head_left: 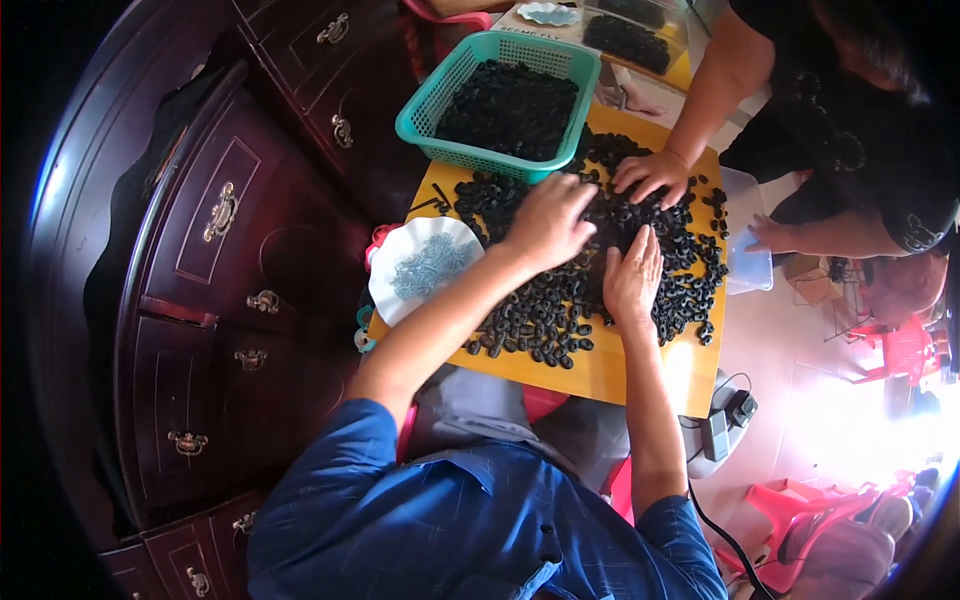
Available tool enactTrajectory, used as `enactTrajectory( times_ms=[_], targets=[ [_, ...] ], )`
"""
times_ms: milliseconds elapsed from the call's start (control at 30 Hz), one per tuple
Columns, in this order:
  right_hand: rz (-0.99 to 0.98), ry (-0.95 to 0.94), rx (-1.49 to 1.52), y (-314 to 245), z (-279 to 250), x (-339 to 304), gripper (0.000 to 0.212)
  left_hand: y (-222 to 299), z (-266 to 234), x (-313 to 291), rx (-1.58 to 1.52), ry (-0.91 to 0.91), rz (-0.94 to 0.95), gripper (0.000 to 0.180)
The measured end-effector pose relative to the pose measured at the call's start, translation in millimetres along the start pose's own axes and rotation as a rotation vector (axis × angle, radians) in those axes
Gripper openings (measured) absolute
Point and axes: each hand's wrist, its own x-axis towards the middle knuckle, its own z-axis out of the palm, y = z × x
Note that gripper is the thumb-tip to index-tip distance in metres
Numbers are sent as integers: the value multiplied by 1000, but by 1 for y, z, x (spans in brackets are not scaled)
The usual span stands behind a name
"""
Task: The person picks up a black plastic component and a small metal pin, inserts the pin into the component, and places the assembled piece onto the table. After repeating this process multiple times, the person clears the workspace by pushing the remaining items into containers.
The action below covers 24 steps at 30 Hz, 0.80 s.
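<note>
Black pieces (535,325): small, rounded and dark, several with a hole through the middle; spread in a loose layer over most of the worktop (655,385), densest from its centre toward 6 o'clock and 3 o'clock. Hours are read about the worktop's centre, 12 at the top of the view.

Left hand (552,222): just off centre toward 11 o'clock, over the pieces near the basket; fingers loosely bent and blurred; whether this grip holds anything cannot be told.

Right hand (634,282): just off centre toward 3 o'clock, set among the pieces; fingers straight and together, thumb apart, the grip wide and clasping nothing visible.

Green basket (440,151): at 11 o'clock, upright, with perforated walls; its floor is covered by a heap of black bits, too small to tell singly.

White plate (396,312): at 9 o'clock, wavy-rimmed; a mound of small, translucent blue-grey pieces in its middle.

Clear tub (748,262): at 3 o'clock, just beyond the worktop's edge; contents cannot be told.

Clear box (672,22): at 12 o'clock, beyond the basket; dark material inside.

Co-worker's hand (655,178): at 1 o'clock, fingers spread on the pieces.

Dark strips (436,200): at 10 o'clock, between basket and plate.
</note>
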Motion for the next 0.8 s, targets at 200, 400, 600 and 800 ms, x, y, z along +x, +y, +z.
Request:
enactTrajectory(
  times_ms=[200,400,600,800],
  targets=[
    [-175,29,67,-35,-19,-23,77,-90,-102,-59,350,-251,-504,89],
    [-202,-183,2,-80,-10,-37,92,-106,-89,-41,230,-427,-597,117],
    [-98,-236,-78,-88,4,-25,97,-87,-60,-28,246,-468,-548,120],
    [-40,-176,-71,-84,17,-7,89,-60,-23,-25,236,-440,-454,115]
  ],
)
